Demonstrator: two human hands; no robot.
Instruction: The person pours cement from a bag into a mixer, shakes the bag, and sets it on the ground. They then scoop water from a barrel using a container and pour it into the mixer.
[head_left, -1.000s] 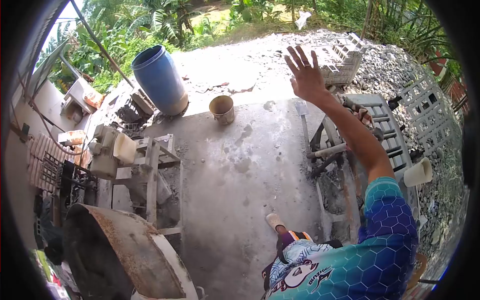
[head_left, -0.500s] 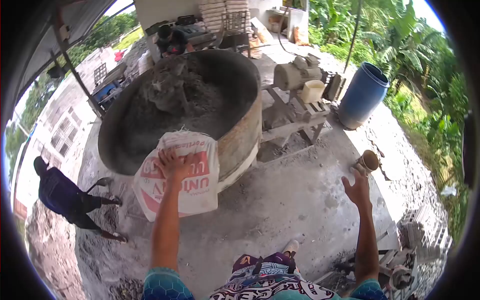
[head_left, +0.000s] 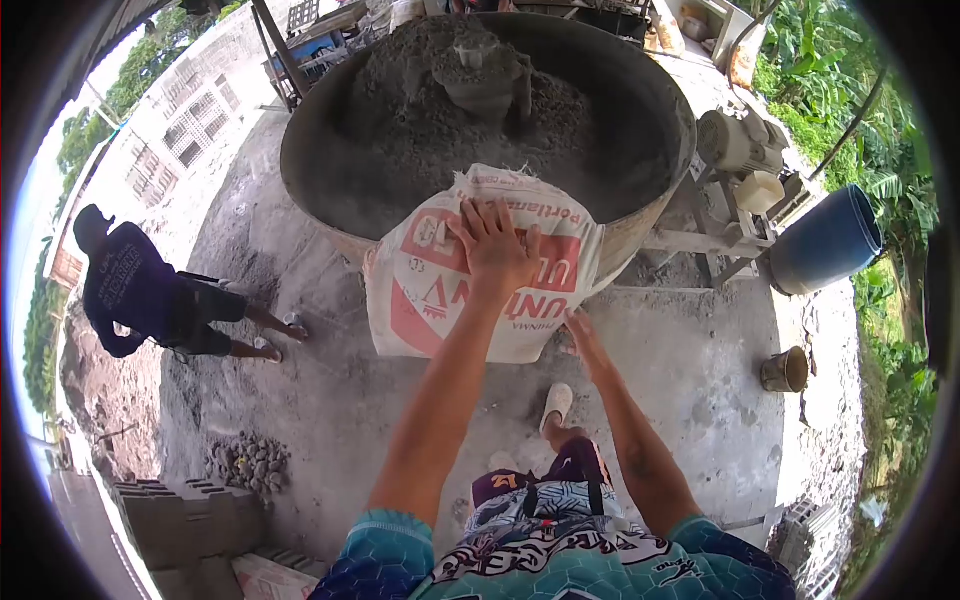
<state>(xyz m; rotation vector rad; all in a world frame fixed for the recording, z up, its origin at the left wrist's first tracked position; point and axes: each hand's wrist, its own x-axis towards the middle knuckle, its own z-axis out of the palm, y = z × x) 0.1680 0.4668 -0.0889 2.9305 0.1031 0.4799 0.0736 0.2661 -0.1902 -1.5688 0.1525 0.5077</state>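
A white and red cement sack (head_left: 432, 290) leans upright against the rim of a big round mixer pan (head_left: 660, 215) filled with grey mix. My left hand (head_left: 493, 247) lies flat on the upper face of the sack, fingers spread. My right hand (head_left: 583, 335) reaches under the sack's lower right corner and touches it; its fingers are partly hidden there. My sandalled foot (head_left: 555, 404) stands just below the sack.
Another person in dark clothes (head_left: 140, 295) bends over at the left. A motor on a frame (head_left: 738, 150), a blue barrel (head_left: 825, 245) and a small bucket (head_left: 784, 371) stand to the right. Grey blocks (head_left: 175, 520) and a stone pile (head_left: 250, 462) lie lower left.
The view has swung toward the mixer and come closer. My left hand stays on the sack. My right hand has come in from the open air to the sack's lower corner.
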